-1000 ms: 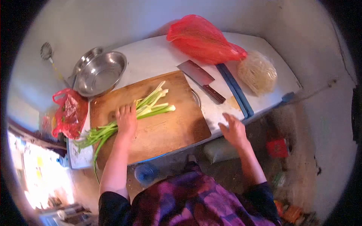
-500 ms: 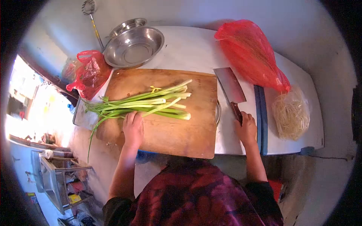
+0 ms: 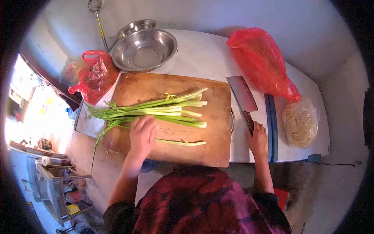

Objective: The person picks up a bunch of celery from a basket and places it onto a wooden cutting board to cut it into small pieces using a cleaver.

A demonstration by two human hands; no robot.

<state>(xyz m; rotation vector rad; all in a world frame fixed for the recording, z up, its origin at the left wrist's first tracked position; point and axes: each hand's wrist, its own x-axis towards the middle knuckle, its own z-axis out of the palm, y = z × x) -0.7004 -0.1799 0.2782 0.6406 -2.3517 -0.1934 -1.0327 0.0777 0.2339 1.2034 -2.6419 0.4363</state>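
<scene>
A bunch of green celery stalks (image 3: 171,111) lies across the wooden cutting board (image 3: 187,156), pale cut ends to the right and thin tops hanging past the left edge. My left hand (image 3: 144,134) is at the near side of the bunch, fingers curled and slightly blurred, closed around a single celery stalk (image 3: 187,143) that lies apart from the others. Where the fingers meet this stalk is partly hidden. To the right of the board, my right hand (image 3: 257,140) grips the dark handle of a cleaver (image 3: 243,93), whose blade rests flat on the white table.
Steel bowls (image 3: 144,50) stand behind the board, near a red plastic bag (image 3: 97,78) on the left. A larger red bag (image 3: 261,62) and a clear bag of pale strands (image 3: 300,123) sit on the right of the table (image 3: 198,46). A metal-framed stand (image 3: 58,187) is at lower left.
My left hand has drawn one celery stalk toward me, away from the bunch. My right hand stays on the cleaver handle. The view has shifted slightly.
</scene>
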